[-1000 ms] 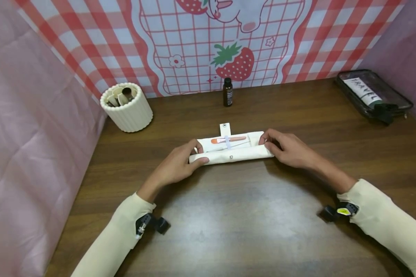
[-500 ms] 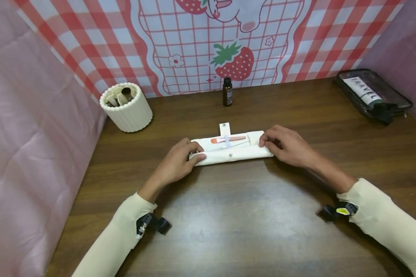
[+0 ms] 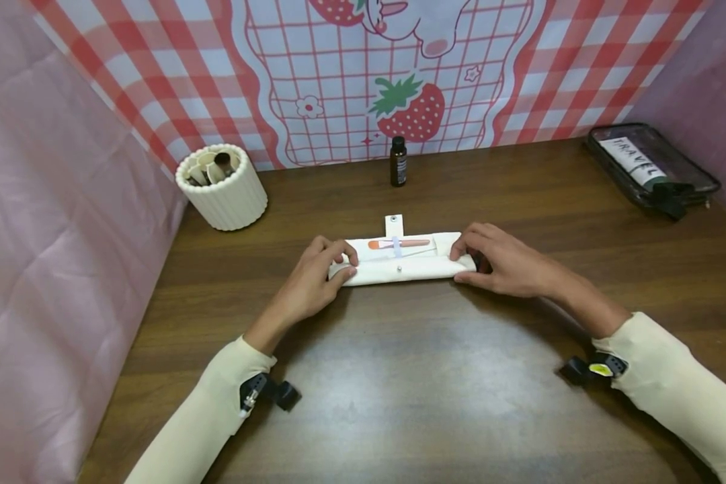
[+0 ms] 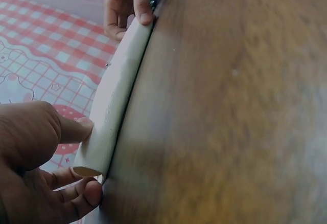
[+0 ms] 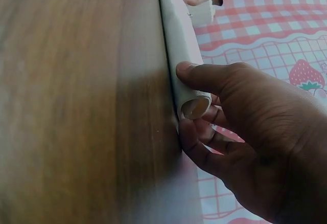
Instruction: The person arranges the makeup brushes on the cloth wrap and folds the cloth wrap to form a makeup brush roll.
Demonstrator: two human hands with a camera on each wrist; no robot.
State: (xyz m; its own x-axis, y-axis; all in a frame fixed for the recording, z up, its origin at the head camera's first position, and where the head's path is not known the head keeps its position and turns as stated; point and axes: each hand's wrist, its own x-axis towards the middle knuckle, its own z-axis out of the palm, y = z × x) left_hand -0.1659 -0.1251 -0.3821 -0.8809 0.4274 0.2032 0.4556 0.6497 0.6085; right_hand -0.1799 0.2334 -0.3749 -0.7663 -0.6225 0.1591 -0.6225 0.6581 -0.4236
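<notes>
A white brush roll (image 3: 411,270) lies partly rolled on the table, its near edge curled into a tube with a metal snap at the middle. On its flat inner part a brush with orange bristles (image 3: 399,244) sits under a pale strap. A tab with a snap (image 3: 394,225) sticks out at the far side. My left hand (image 3: 314,279) grips the tube's left end between thumb and fingers. At the right end my right hand (image 3: 508,262) holds it the same way. The tube's hollow end (image 5: 196,106) shows in the right wrist view.
A cream ribbed cup (image 3: 224,195) with several brushes stands at the back left. Behind the roll is a small dark bottle (image 3: 398,163). A black clear pouch (image 3: 653,165) marked TRAVEL lies at the back right. A checked cloth (image 3: 351,87) hangs behind.
The near edge has rolled slightly farther away from me, and its snap has shifted up. My right thumb has moved from the roll's end to its front side. Both hands keep their hold.
</notes>
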